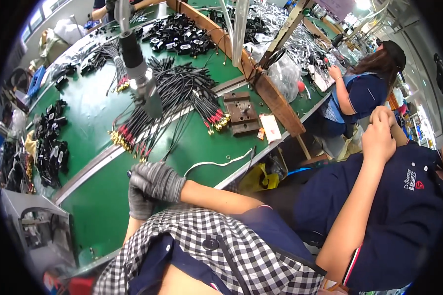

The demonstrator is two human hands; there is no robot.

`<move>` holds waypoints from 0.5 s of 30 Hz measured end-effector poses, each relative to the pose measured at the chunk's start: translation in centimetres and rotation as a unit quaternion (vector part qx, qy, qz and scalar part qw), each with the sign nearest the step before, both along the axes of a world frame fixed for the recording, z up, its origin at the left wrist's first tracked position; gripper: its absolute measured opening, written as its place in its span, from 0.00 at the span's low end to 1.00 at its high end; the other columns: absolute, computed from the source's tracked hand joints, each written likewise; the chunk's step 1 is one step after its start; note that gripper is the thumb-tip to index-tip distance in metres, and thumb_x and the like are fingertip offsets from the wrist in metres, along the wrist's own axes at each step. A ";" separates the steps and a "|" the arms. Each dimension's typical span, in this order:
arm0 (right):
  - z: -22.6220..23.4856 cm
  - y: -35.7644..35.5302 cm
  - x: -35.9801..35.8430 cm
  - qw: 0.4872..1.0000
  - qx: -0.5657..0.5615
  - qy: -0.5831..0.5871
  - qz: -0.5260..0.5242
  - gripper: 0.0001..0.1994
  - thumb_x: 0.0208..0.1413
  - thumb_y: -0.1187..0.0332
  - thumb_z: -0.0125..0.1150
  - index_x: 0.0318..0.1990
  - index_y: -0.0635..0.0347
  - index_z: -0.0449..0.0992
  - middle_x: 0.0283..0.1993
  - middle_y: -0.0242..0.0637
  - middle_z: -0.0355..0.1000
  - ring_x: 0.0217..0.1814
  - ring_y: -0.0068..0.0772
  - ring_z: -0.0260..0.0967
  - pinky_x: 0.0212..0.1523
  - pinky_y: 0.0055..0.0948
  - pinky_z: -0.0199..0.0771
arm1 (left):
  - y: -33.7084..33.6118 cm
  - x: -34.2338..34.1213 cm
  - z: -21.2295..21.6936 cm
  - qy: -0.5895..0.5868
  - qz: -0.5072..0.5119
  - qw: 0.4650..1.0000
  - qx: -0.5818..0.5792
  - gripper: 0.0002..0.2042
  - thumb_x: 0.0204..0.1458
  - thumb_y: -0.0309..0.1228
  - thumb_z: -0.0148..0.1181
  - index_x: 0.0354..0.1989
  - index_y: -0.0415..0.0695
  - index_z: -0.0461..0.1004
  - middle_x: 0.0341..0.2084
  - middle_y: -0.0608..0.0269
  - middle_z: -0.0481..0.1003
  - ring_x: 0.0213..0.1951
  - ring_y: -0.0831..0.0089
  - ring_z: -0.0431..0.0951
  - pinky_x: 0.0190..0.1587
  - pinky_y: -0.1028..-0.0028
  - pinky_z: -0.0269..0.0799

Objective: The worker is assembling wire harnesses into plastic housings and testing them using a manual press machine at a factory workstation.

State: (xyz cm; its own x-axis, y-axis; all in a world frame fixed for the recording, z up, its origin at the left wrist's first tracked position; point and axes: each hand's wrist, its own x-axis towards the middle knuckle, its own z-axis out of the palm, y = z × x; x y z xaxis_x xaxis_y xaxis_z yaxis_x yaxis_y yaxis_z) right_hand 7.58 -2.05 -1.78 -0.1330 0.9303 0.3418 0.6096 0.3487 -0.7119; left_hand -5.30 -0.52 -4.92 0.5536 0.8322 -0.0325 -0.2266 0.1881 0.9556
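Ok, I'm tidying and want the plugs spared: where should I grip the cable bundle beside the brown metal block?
Probably by the black cables just behind the red-and-gold plugs, from above: there they run close together, while the plugs fan out and the brown metal block stands close on the right.

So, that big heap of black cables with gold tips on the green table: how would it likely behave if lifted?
The black cables would probably flop and sag, since the thin leads bend and splay freely. They may tangle, as many cross one another. The gold tips might swing, sitting at the leads' loose ends.
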 end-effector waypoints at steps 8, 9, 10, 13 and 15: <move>-1.8 -0.3 0.4 0.987 -0.030 -0.152 -0.039 0.14 0.50 0.60 0.52 0.41 0.58 0.73 0.36 0.43 0.70 0.40 0.44 0.69 0.40 0.41 0.69 | 4.0 -8.1 -3.4 -0.248 0.044 0.887 -0.386 0.16 0.55 0.46 0.49 0.30 0.44 0.72 0.19 0.64 0.72 0.10 0.79 0.61 0.10 0.79 0.54; -2.4 -0.6 0.5 0.987 -0.030 -0.150 -0.044 0.14 0.50 0.60 0.52 0.41 0.58 0.73 0.36 0.43 0.70 0.40 0.44 0.69 0.40 0.41 0.69 | 4.7 -9.7 -3.8 -0.245 0.040 0.888 -0.386 0.16 0.55 0.46 0.49 0.30 0.44 0.72 0.19 0.64 0.72 0.10 0.79 0.61 0.10 0.79 0.54; -3.1 -1.2 0.4 0.980 -0.024 -0.197 -0.016 0.15 0.49 0.60 0.53 0.41 0.58 0.73 0.37 0.43 0.70 0.41 0.43 0.69 0.41 0.40 0.69 | 5.3 -11.1 -3.9 -0.233 0.065 0.909 -0.339 0.19 0.55 0.49 0.48 0.32 0.43 0.72 0.21 0.62 0.73 0.09 0.79 0.58 0.09 0.77 0.53; -3.9 -1.8 0.6 0.955 -0.015 -0.293 0.036 0.16 0.45 0.61 0.55 0.41 0.58 0.74 0.38 0.42 0.70 0.44 0.42 0.68 0.42 0.38 0.69 | 6.9 -12.2 -3.6 -0.225 0.083 0.934 -0.266 0.23 0.55 0.51 0.46 0.38 0.41 0.71 0.24 0.60 0.74 0.08 0.79 0.56 0.09 0.76 0.52; -3.7 -0.9 -0.2 0.951 -0.093 -0.285 0.072 0.17 0.43 0.61 0.57 0.41 0.57 0.74 0.38 0.42 0.71 0.44 0.42 0.69 0.42 0.39 0.70 | 7.2 -12.1 -2.4 -0.225 0.076 0.947 -0.216 0.24 0.56 0.51 0.45 0.43 0.40 0.70 0.26 0.59 0.75 0.09 0.79 0.57 0.10 0.77 0.53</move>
